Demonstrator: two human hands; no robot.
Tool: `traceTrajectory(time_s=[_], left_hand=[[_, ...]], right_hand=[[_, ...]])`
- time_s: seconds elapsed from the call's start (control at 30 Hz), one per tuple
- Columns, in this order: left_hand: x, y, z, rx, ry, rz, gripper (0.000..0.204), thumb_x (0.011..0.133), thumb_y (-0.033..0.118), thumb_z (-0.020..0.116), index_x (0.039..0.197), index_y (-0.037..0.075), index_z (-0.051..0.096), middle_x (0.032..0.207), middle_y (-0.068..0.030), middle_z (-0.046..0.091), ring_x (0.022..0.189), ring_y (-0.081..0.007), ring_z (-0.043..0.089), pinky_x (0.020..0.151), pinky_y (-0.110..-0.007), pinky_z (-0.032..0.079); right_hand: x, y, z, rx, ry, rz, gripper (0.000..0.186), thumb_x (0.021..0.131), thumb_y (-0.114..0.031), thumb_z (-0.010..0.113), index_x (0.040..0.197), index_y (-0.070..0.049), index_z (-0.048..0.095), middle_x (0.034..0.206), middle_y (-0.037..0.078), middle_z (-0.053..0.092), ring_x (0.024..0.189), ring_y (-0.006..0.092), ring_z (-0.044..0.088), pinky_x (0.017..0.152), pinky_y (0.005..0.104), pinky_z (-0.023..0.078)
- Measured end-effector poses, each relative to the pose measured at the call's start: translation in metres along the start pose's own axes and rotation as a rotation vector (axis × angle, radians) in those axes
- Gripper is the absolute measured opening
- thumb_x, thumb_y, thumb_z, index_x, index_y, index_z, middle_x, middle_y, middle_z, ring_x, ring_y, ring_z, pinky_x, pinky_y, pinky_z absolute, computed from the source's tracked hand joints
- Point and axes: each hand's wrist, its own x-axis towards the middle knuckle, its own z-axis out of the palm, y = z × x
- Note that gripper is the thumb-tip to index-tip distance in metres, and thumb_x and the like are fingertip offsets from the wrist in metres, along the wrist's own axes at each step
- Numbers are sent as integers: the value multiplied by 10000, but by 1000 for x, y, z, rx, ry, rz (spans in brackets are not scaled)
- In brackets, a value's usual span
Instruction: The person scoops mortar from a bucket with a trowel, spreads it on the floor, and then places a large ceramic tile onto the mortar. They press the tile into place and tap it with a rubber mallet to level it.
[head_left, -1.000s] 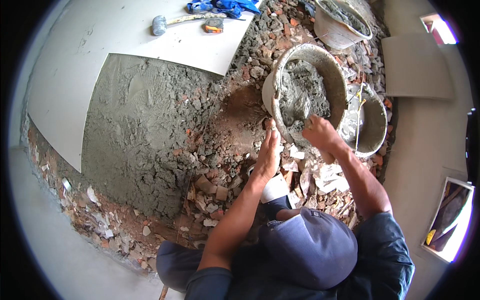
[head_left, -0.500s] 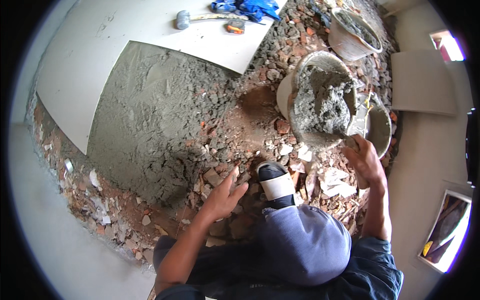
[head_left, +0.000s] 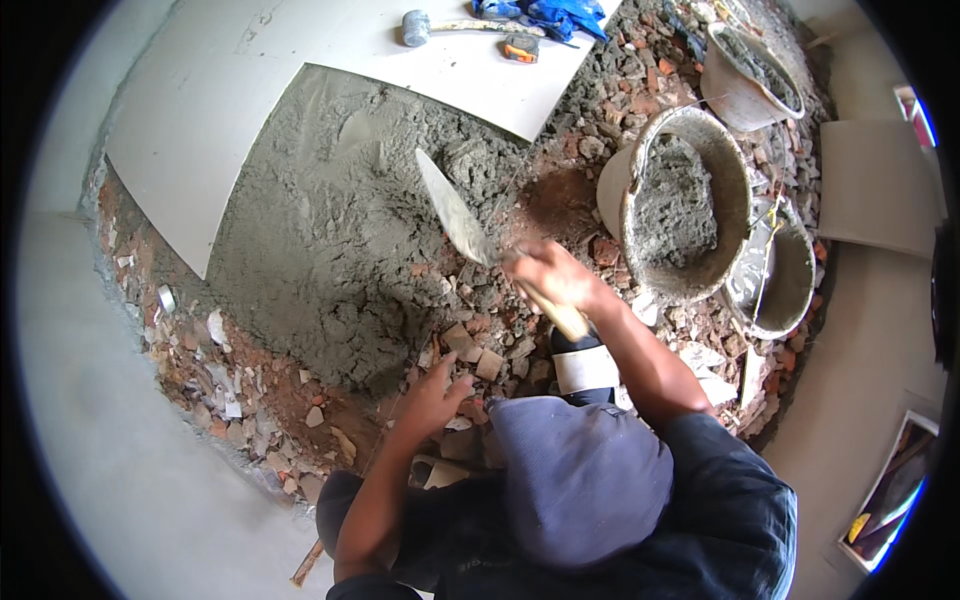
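My right hand (head_left: pixel 556 277) is closed round the wooden handle of a trowel (head_left: pixel 452 212), whose pointed blade reaches over the right side of a bed of wet grey mortar (head_left: pixel 310 210). My left hand (head_left: pixel 432 398) holds nothing; its fingers are apart above the rubble just short of the mortar. To the right of the trowel, a bucket (head_left: pixel 612 195) leans toward me with grey mortar (head_left: pixel 672 205) inside. Large pale tiles (head_left: pixel 215 110) border the mortar bed on its far and left sides.
A mallet (head_left: pixel 416 30), a tape measure (head_left: pixel 521 48) and a blue plastic bag (head_left: pixel 565 16) lie on the tiles. Two more buckets, one far right (head_left: pixel 735 95) and one nearer (head_left: pixel 790 285), stand on broken brick rubble (head_left: pixel 590 110). A string (head_left: pixel 768 245) hangs over the nearer one.
My right hand has swung left from the bucket with the trowel, bringing the blade over the mortar bed. Some mortar has left the bucket. My left hand has shifted slightly nearer to me.
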Motion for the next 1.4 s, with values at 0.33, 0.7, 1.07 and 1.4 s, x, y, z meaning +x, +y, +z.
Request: traceTrajectory(time_s=[0.33, 0.7, 1.07, 1.4], left_hand=[[34, 10, 6, -4, -83, 72, 637, 944, 405, 526, 1408, -12, 395, 1382, -223, 492, 1235, -350, 523, 1016, -394, 413], [32, 15, 7, -49, -15, 90, 615, 931, 420, 527, 1375, 4, 442, 1317, -260, 530, 1215, -392, 523, 1010, -405, 407], [51, 10, 14, 6, -122, 68, 597, 960, 368, 528, 1389, -30, 409, 1365, -225, 505, 1262, -319, 509, 1012, -381, 418], [58, 3, 4, 26, -29, 91, 602, 938, 437, 517, 1371, 23, 455, 1310, -231, 546, 1169, -393, 554, 969, -412, 433]], right_hand=[[-229, -19, -129, -1239, 771, 147, 210, 846, -146, 591, 991, 0, 550, 894, 177, 660, 701, 308, 674, 637, 410, 559], [-93, 45, -150, -1098, 304, 519, 244, 880, -23, 399, 1071, 68, 521, 778, 114, 613, 629, 184, 611, 557, 332, 556], [-103, 77, -145, -877, 195, -55, 139, 847, -138, 587, 759, -34, 608, 851, 114, 514, 725, 197, 603, 548, 345, 524], [-139, 47, -103, 55, 549, 152, 305, 803, -201, 632, 985, 32, 554, 703, 52, 568, 550, 127, 558, 503, 295, 471]])
